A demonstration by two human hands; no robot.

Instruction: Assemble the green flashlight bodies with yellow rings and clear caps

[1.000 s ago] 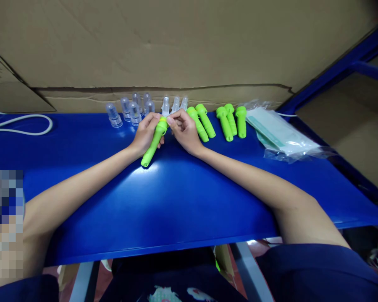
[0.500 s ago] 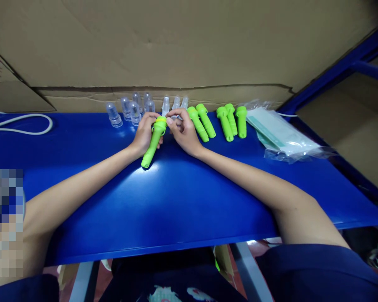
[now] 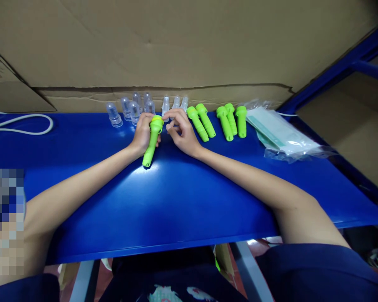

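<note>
Fingers of the left hand (image 3: 143,135) wrap a green tube (image 3: 150,147), left of centre in the frame — likely light, stiff, smooth plastic, best held below its collar (image 3: 156,125). The right hand (image 3: 184,133), half-curled, visibly holds nothing.

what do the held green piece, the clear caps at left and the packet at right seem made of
Held green piece: probably satin plastic, from its even color and soft sheen.
Clear caps: likely glossy plastic, see-through with highlights; possibly glass.
Packet: seemingly thin plastic film, wrinkled and shiny, around pale sheets, perhaps paper.
</note>
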